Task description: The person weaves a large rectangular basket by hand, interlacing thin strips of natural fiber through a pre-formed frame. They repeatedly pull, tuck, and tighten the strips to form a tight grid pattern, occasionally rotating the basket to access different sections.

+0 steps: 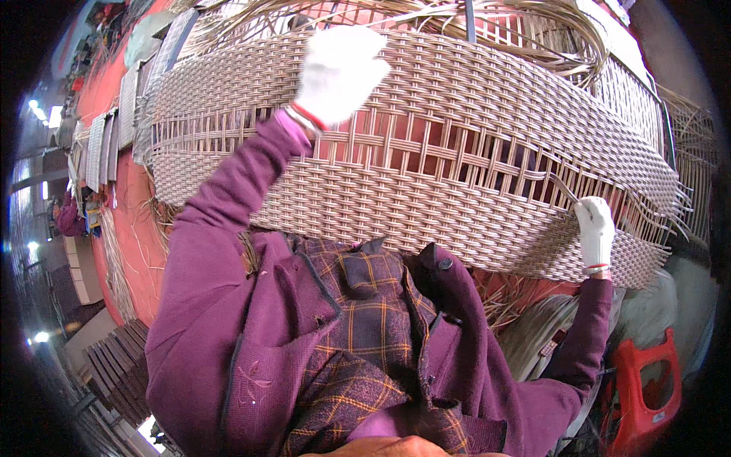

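Note:
A woven wicker panel [426, 217] of brownish plastic strands stretches across in front of me, with a loosely woven band of gaps along its middle. My right hand [595, 228], in a white knit glove, is closed at the right part of that band. It pinches the end of a wicker strand [563, 189] that runs up and left into the gap. Over the upper left part of the panel is my left hand [339, 76], also in a white glove. Motion smears it, and its fingers cannot be made out, nor whether it touches the weave.
Loose coils of wicker strands [563, 46] lie beyond the panel's far edge. A red plastic stool [643, 388] stands at the lower right. Dark slatted pieces [118, 369] are stacked at the lower left. Another person [70, 219] is far off at the left, beyond the red floor [137, 251].

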Action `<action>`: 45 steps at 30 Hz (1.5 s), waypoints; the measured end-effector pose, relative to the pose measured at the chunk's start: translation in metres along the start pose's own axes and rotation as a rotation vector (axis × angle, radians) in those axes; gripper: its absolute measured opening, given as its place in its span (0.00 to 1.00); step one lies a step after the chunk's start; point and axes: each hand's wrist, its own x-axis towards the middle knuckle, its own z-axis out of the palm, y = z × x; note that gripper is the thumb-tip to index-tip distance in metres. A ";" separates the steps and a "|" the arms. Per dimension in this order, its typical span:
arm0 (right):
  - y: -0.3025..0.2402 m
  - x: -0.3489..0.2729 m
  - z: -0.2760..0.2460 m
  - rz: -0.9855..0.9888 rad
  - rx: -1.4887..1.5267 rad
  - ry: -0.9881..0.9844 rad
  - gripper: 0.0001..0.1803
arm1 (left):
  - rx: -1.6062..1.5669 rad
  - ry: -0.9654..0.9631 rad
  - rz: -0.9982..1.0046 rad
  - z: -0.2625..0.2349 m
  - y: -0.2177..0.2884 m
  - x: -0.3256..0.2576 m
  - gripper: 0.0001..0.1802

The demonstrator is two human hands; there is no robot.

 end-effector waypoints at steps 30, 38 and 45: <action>0.014 0.041 0.045 -0.300 0.490 -0.212 0.14 | 0.407 -0.761 -0.561 0.102 -0.194 0.021 0.27; -0.010 0.029 0.044 -0.474 0.378 -0.332 0.09 | 0.390 -0.264 -0.093 0.058 0.145 0.024 0.14; -0.008 0.031 0.030 -0.573 0.105 -0.218 0.09 | -0.586 -0.200 -0.087 0.068 0.298 0.044 0.15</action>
